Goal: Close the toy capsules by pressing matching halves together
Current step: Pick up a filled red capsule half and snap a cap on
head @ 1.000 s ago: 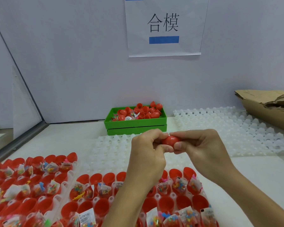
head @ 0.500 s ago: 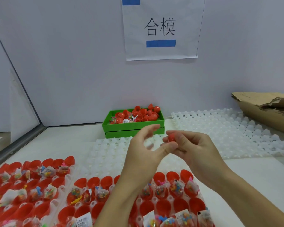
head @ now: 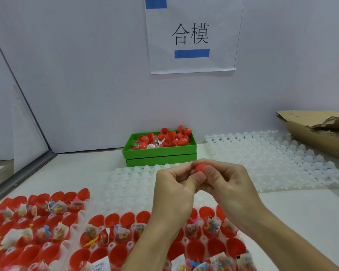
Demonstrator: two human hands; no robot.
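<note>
- I'm seeing a red capsule (head: 200,169), smooth plastic with a soft sheen.
- Red shells (head: 114,219) below gleam glossy, with crinkly clear plastic bags (head: 121,234) inside.
- White trays (head: 272,159) look translucent, matt plastic.
- Green bin (head: 159,153) is plain matt plastic.
- Torn cardboard (head: 317,130) looks rough; the paper sign (head: 192,36) is matt.

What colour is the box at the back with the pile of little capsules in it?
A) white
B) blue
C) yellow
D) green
D: the shallow green plastic box against the back wall holds a heap of small red plastic capsules.
</note>
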